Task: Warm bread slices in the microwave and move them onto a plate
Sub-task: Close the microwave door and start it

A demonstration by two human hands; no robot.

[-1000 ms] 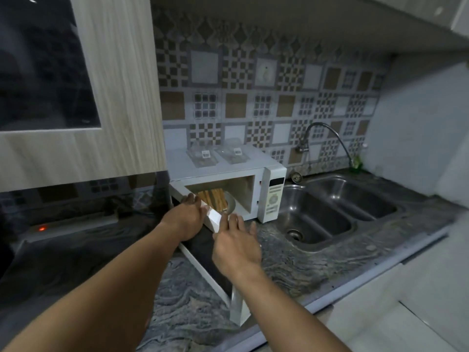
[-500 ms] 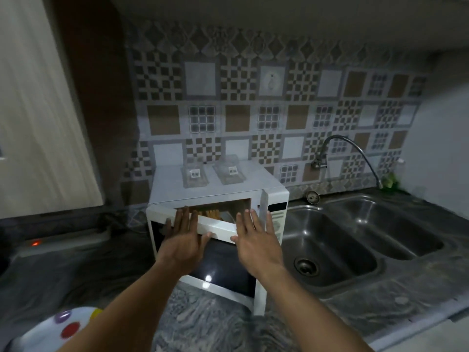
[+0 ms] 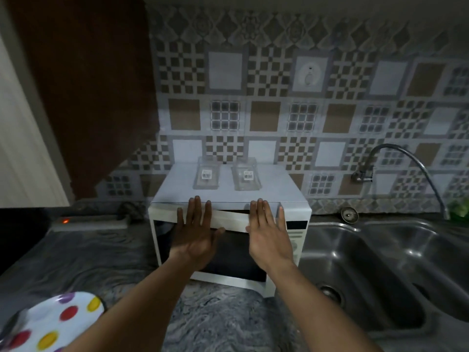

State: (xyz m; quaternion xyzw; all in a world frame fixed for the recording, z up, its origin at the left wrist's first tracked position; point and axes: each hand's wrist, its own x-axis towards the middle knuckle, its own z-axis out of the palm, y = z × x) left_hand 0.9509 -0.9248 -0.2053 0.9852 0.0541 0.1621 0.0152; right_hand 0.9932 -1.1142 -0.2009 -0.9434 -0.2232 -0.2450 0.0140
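A white microwave (image 3: 295, 232) stands on the dark marbled counter against the tiled wall. Its drop-down door (image 3: 233, 252) is almost up, with only a thin dark gap left at the top right. My left hand (image 3: 196, 233) lies flat with straight fingers on the door's left half. Flat against the door's right half presses my right hand (image 3: 269, 235). The bread slices are hidden behind the door. A white plate (image 3: 54, 323) with coloured dots sits at the bottom left of the counter.
Two clear plastic boxes (image 3: 206, 175) (image 3: 246, 175) with barcode labels lie on top of the microwave. A steel double sink (image 3: 385, 262) with a curved tap (image 3: 406, 161) is to the right. A power strip (image 3: 88, 223) with a red light lies at the back left.
Both hands have pushed the microwave door up from wide open to nearly closed, hiding the bread inside. The view has swung left and down, bringing the dotted plate into sight.
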